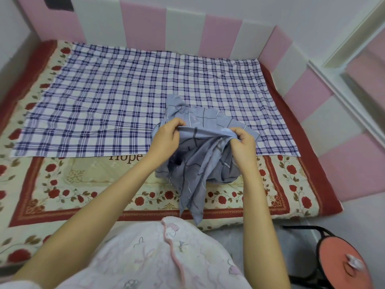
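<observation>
A crumpled grey-blue cloth with dark lines [195,163] hangs bunched above the bed, its lower corner dangling past the bed's near edge. My left hand [166,138] pinches its top hem on the left. My right hand [242,142] grips the same hem on the right, fingers curled into the fabric. The stretch of hem between both hands is pulled nearly taut. Part of the cloth lies behind my hands on a blue and white checked sheet [116,105].
The checked sheet is spread flat over a cream quilt with red roses [62,184] covering the bed. Pink and white padded panels [218,34] line the back and right walls. A round orange stool [341,265] stands on the floor at lower right.
</observation>
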The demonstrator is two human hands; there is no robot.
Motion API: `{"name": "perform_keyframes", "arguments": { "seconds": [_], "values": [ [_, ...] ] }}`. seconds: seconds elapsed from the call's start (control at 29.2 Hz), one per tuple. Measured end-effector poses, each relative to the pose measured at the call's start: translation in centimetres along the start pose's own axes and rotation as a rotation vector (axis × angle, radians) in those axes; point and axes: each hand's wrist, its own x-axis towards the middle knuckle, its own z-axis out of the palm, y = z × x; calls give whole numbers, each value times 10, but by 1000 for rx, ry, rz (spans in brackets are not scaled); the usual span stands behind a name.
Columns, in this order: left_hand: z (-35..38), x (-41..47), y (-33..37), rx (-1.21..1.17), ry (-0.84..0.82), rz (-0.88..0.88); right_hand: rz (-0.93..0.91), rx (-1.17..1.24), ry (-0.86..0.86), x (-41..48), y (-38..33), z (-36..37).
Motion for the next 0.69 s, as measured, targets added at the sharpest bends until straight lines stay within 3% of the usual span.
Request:
{"name": "perform_keyframes", "arguments": {
  "seconds": [0.24, 0.41, 0.45, 0.62, 0.69],
  "values": [
    [9, -25, -9, 174, 26, 57, 4, -53, 30, -2, -4, 3],
    [13, -43, -11, 425, 145, 551, 15, -57, 73, -1, -4, 1],
    [16, -45, -13, 455, 149, 572, 13, -61, 79, -1, -5, 1],
    [48, -53, -9, 415, -1, 339, 1, -86, 78, 0, -11, 9],
    [59, -53, -1, 255, 11, 126, -12, -104, 63, 1, -13, 12]
  ]
}}
